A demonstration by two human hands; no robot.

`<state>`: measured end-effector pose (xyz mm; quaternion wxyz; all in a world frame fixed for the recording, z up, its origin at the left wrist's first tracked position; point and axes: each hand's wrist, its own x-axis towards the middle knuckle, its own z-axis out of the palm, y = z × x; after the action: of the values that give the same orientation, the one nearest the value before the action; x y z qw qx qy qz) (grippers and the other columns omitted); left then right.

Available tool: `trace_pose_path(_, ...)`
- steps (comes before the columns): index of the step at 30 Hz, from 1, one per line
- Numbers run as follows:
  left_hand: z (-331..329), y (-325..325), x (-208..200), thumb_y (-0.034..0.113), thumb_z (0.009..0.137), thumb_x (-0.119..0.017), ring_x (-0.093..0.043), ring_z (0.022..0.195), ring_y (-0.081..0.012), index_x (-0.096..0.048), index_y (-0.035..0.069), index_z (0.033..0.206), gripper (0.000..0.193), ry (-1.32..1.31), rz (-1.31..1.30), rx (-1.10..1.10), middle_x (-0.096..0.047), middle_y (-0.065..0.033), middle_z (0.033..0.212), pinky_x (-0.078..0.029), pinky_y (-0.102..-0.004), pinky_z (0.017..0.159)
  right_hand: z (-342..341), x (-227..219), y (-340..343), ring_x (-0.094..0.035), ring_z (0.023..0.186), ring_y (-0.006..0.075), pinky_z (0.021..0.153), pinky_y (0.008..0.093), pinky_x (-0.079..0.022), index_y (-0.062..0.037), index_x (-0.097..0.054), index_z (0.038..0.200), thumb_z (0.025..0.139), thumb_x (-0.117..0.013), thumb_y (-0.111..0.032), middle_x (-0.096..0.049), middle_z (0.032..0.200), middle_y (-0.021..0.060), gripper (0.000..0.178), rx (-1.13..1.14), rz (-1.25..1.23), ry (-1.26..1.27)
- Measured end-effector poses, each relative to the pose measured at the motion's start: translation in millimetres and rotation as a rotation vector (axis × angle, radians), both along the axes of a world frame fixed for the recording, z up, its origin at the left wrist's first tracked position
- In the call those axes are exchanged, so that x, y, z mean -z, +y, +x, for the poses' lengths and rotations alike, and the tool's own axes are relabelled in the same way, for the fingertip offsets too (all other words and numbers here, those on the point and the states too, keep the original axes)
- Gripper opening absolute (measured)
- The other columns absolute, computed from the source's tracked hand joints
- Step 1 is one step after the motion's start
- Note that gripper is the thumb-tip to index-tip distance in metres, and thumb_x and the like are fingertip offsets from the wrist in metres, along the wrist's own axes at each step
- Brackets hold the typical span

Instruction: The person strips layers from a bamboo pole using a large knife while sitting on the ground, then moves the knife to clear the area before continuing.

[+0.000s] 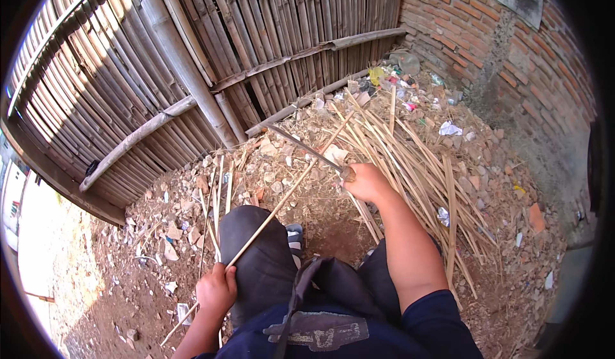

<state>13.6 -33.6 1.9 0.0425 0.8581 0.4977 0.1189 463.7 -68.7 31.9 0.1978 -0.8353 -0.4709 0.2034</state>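
Far left I see a bamboo fence (pixel 192 45) w/ a curved crosspiece, running along the back edge of the dirt ground (pixel 96 276). Ground there is littered w/ stone chips & scraps.

L hand (pixel 216 292) is closed around the near end of a long thin bamboo strip (pixel 275 212), low by my left knee (pixel 256 250). Strip runs diagonally up & to the right, across the knee, toward the R hand.

R hand (pixel 366 181) is fisted on the handle of a knife (pixel 307 147); blade points up-left & meets the strip close to the fist. Can't tell whether the edge is in the bamboo or just on it.

Right of that hand: a loose pile of split bamboo strips (pixel 410 147) fanned over the ground, reaching toward the back corner where mixed litter (pixel 391 80) sits. Far right, a brick wall (pixel 487 32) closes off the ground's right edge.
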Motion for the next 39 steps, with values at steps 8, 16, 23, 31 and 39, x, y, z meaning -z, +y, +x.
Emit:
trace_pose_path(8, -2, 3, 3, 0.029, 0.097, -0.065, -0.065, 0.060, -0.0427, -0.055, 0.007, 0.086, 0.027, -0.097, 0.006, 0.034, -0.065, -0.0195, 0.069, -0.049, -0.0539, 0.055, -14, -14, -7, -0.070, 0.104, 0.0368, 0.090, 0.0478, -0.055, -0.0123, -0.074, 0.114, 0.082, -0.078, -0.034, -0.073, 0.106, 0.0194, 0.039, -0.273, -0.085, -0.016)
trace_pose_path(16, -3, 9, -6, 0.030, 0.096, -0.066, -0.066, 0.062, -0.0437, -0.056, 0.006, 0.089, 0.027, -0.039, -0.068, 0.030, -0.066, -0.0204, 0.069, -0.051, -0.0543, 0.057, -24, -20, -1, -0.068, 0.111, 0.0368, 0.096, 0.0455, -0.054, -0.0097, -0.071, 0.123, 0.086, -0.075, -0.033, -0.072, 0.117, 0.0185, 0.044, -0.146, -0.149, -0.053)
trace_pose_path(23, -2, 14, -17, 0.031, 0.099, -0.064, -0.065, 0.065, -0.0464, -0.056, 0.004, 0.091, 0.030, -0.106, -0.213, 0.081, -0.065, -0.0229, 0.069, -0.050, -0.0550, 0.059, -13, -4, 1, -0.070, 0.105, 0.0365, 0.092, 0.0449, -0.055, -0.0102, -0.073, 0.119, 0.083, -0.077, -0.029, -0.074, 0.111, 0.0192, 0.041, -0.210, -0.086, -0.027)
trace_pose_path(31, 1, 13, -11, 0.029, 0.104, -0.058, -0.063, 0.066, -0.0483, -0.054, 0.004, 0.088, 0.030, -0.142, -0.217, 0.056, -0.064, -0.0241, 0.069, -0.048, -0.0561, 0.060, -24, -2, 2, -0.070, 0.101, 0.0378, 0.091, 0.0460, -0.055, -0.0083, -0.073, 0.113, 0.084, -0.076, -0.031, -0.073, 0.109, 0.0187, 0.037, -0.142, -0.012, -0.008)
trace_pose_path(39, 0, 15, -1, 0.031, 0.103, -0.060, -0.064, 0.065, -0.0480, -0.055, 0.005, 0.089, 0.030, -0.176, -0.168, 0.064, -0.064, -0.0230, 0.069, -0.048, -0.0562, 0.059, 0, 14, 7, -0.069, 0.103, 0.0380, 0.093, 0.0457, -0.055, -0.0075, -0.074, 0.114, 0.083, -0.078, -0.033, -0.073, 0.108, 0.0206, 0.040, -0.112, 0.013, 0.051)
